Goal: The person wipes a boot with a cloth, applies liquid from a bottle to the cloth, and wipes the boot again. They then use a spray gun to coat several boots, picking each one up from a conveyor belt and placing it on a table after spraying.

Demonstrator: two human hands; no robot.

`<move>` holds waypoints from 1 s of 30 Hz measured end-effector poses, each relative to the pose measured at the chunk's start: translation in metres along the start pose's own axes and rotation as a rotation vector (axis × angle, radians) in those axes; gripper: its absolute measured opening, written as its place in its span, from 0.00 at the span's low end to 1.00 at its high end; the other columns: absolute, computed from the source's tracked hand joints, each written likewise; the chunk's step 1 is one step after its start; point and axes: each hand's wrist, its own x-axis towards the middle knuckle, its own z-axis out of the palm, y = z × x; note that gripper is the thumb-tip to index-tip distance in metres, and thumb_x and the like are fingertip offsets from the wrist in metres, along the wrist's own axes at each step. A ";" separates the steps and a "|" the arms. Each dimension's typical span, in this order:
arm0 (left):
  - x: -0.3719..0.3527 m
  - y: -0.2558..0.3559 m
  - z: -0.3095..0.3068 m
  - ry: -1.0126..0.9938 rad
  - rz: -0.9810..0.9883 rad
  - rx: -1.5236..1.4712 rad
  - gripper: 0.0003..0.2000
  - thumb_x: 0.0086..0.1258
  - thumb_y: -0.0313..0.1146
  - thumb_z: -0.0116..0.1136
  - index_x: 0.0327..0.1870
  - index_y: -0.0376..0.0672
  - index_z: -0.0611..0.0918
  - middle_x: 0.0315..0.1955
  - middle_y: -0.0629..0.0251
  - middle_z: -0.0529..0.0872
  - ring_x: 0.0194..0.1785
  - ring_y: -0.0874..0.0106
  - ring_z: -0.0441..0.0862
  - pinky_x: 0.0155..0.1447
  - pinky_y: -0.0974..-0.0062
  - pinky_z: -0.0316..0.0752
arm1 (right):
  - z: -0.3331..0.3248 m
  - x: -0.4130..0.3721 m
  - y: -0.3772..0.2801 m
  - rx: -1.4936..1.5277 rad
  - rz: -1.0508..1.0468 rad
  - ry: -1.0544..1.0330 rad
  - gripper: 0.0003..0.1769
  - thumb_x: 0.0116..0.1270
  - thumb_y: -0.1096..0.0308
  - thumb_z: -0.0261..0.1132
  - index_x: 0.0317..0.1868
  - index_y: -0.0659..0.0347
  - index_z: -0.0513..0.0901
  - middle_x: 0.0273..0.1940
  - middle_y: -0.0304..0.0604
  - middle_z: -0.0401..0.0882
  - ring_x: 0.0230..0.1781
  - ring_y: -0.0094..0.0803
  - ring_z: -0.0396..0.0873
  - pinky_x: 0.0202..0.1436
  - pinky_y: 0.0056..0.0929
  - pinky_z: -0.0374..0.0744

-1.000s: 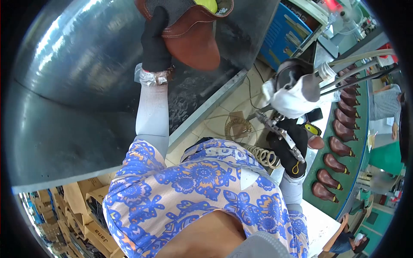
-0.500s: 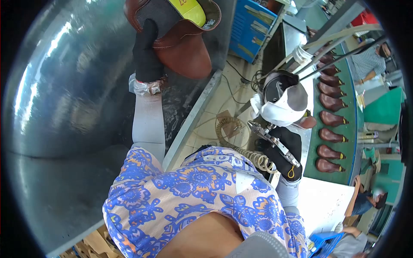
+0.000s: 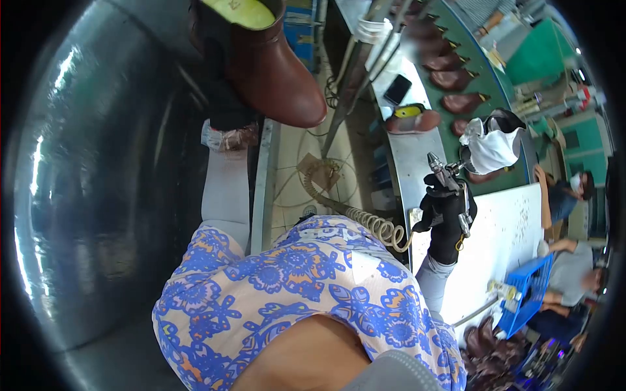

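In a black glove, my left hand (image 3: 225,98) grips a brown leather boot (image 3: 280,81) at the upper left, its rounded toe pointing down and to the right. A yellow-green insole (image 3: 241,12) shows in the boot's opening. My fingers are partly hidden against the dark side of the boot. On the right, my right hand (image 3: 447,212), also in a black glove, is closed around a metal spray gun (image 3: 445,173). The gun's cup (image 3: 492,146) is wrapped in white cloth. It is held over the bench edge, apart from the boot.
A coiled air hose (image 3: 372,225) hangs near my waist. On the white bench lie a phone (image 3: 398,89) and a brown shoe piece (image 3: 424,122) with yellow inside. Several brown shoe uppers (image 3: 453,79) line a green conveyor (image 3: 515,124). A blue crate (image 3: 528,293) and co-workers are at right.
My right hand has moved the spray gun rightward, towards the conveyor. The boot in my left hand has turned, so its toe faces further right. The view has shifted.
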 end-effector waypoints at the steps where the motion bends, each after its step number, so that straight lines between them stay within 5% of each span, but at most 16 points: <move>1: -0.001 -0.011 -0.002 -0.009 -0.029 -0.015 0.25 0.74 0.47 0.44 0.65 0.40 0.66 0.58 0.56 0.74 0.57 0.65 0.74 0.63 0.65 0.68 | -0.008 -0.003 0.004 0.001 -0.001 0.032 0.18 0.58 0.62 0.60 0.40 0.71 0.80 0.18 0.43 0.75 0.12 0.23 0.71 0.15 0.19 0.66; 3: -0.007 -0.040 -0.010 -0.016 -0.088 -0.051 0.25 0.74 0.48 0.44 0.65 0.40 0.67 0.57 0.56 0.75 0.56 0.65 0.75 0.63 0.65 0.68 | -0.027 -0.009 0.013 0.072 -0.022 0.067 0.22 0.63 0.55 0.62 0.43 0.70 0.80 0.21 0.41 0.78 0.13 0.20 0.72 0.16 0.16 0.65; 9: -0.033 -0.187 -0.098 0.000 -0.457 -0.193 0.25 0.75 0.49 0.43 0.64 0.40 0.68 0.54 0.56 0.76 0.53 0.66 0.75 0.62 0.66 0.68 | -0.033 0.009 0.055 0.124 0.013 0.316 0.16 0.64 0.63 0.60 0.43 0.70 0.80 0.23 0.41 0.79 0.15 0.16 0.70 0.18 0.16 0.64; 11: -0.034 -0.251 -0.127 -0.106 -0.618 -0.208 0.25 0.75 0.49 0.43 0.63 0.40 0.68 0.53 0.56 0.77 0.52 0.67 0.76 0.62 0.67 0.68 | -0.038 0.010 0.057 0.153 0.069 0.395 0.15 0.65 0.63 0.60 0.42 0.69 0.80 0.22 0.40 0.78 0.15 0.16 0.70 0.17 0.16 0.65; 12: -0.027 -0.319 -0.188 -0.333 -0.688 -0.185 0.25 0.75 0.50 0.43 0.63 0.40 0.69 0.53 0.56 0.77 0.52 0.67 0.76 0.61 0.67 0.68 | -0.051 0.013 0.064 0.130 0.084 0.443 0.14 0.65 0.64 0.60 0.41 0.68 0.80 0.22 0.40 0.78 0.14 0.17 0.70 0.16 0.16 0.65; 14: -0.046 -0.316 -0.011 -0.099 -0.963 -0.371 0.31 0.72 0.53 0.48 0.66 0.37 0.64 0.58 0.57 0.74 0.60 0.65 0.72 0.64 0.66 0.68 | -0.073 0.015 0.080 0.072 0.028 0.527 0.14 0.65 0.64 0.60 0.42 0.68 0.79 0.22 0.41 0.78 0.14 0.17 0.70 0.16 0.16 0.65; 15: -0.040 -0.332 0.021 -0.137 -0.994 -0.376 0.31 0.72 0.53 0.48 0.66 0.37 0.64 0.58 0.57 0.74 0.60 0.65 0.72 0.64 0.66 0.68 | -0.083 0.021 0.080 0.150 0.036 0.578 0.13 0.65 0.65 0.60 0.43 0.68 0.78 0.24 0.42 0.80 0.14 0.17 0.71 0.16 0.16 0.66; 17: -0.038 -0.366 0.056 -0.237 -1.145 -0.238 0.33 0.70 0.61 0.42 0.63 0.39 0.67 0.52 0.56 0.77 0.54 0.59 0.76 0.60 0.58 0.70 | -0.097 0.022 0.082 0.137 0.054 0.637 0.12 0.66 0.67 0.59 0.44 0.68 0.77 0.27 0.43 0.81 0.15 0.17 0.72 0.16 0.16 0.68; 19: -0.035 -0.398 0.073 -0.315 -1.300 -0.333 0.34 0.70 0.61 0.42 0.63 0.39 0.67 0.51 0.55 0.78 0.53 0.58 0.76 0.59 0.57 0.70 | -0.096 0.022 0.087 0.164 0.051 0.732 0.13 0.67 0.66 0.59 0.44 0.69 0.77 0.26 0.43 0.80 0.14 0.17 0.71 0.16 0.16 0.68; 20: -0.033 -0.411 0.094 -0.353 -1.438 -0.399 0.34 0.69 0.62 0.41 0.63 0.38 0.67 0.50 0.54 0.78 0.53 0.57 0.77 0.59 0.57 0.71 | -0.105 0.021 0.090 0.174 0.059 0.780 0.21 0.64 0.56 0.64 0.41 0.70 0.77 0.24 0.42 0.79 0.13 0.19 0.71 0.15 0.16 0.67; 24: -0.055 -0.471 0.158 -0.480 -1.721 -0.494 0.30 0.73 0.57 0.39 0.65 0.41 0.65 0.54 0.56 0.76 0.56 0.59 0.75 0.64 0.58 0.68 | -0.149 0.004 0.099 0.255 0.131 0.846 0.19 0.64 0.59 0.64 0.41 0.70 0.77 0.24 0.41 0.80 0.14 0.18 0.72 0.16 0.16 0.67; 28: -0.098 -0.544 0.206 -0.579 -1.766 -0.486 0.29 0.74 0.56 0.35 0.66 0.43 0.64 0.55 0.56 0.75 0.58 0.60 0.73 0.64 0.58 0.67 | -0.177 0.001 0.114 0.301 0.084 0.893 0.13 0.67 0.63 0.60 0.42 0.67 0.79 0.22 0.37 0.78 0.13 0.15 0.69 0.16 0.15 0.65; 30: -0.112 -0.556 0.257 -0.684 -1.710 -0.453 0.27 0.76 0.54 0.36 0.66 0.42 0.65 0.56 0.58 0.74 0.59 0.64 0.72 0.64 0.64 0.68 | -0.193 -0.003 0.122 0.310 0.177 0.847 0.11 0.66 0.68 0.59 0.42 0.66 0.80 0.26 0.34 0.78 0.23 0.16 0.75 0.22 0.14 0.69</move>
